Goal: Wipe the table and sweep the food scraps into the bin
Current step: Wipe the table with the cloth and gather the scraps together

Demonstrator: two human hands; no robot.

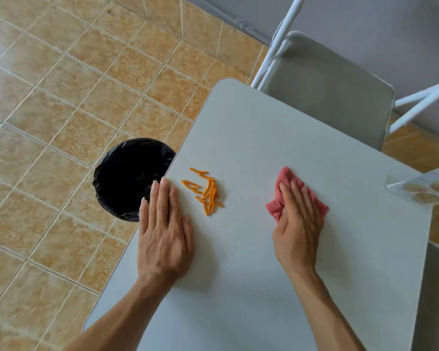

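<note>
A small pile of orange carrot strips (206,191) lies on the light grey table (251,138), near its left edge. My left hand (164,229) rests flat on the table just left of the strips, fingers together, holding nothing. My right hand (298,224) presses flat on a crumpled pink cloth (287,188) to the right of the strips. On the floor beside the table's left edge stands a bin lined with a black bag (129,178), partly hidden under the table edge.
A grey folding chair (335,89) with white legs stands at the table's far side. A clear packet with round yellow pieces (426,188) overhangs the table's right edge. Tan floor tiles (61,97) fill the left.
</note>
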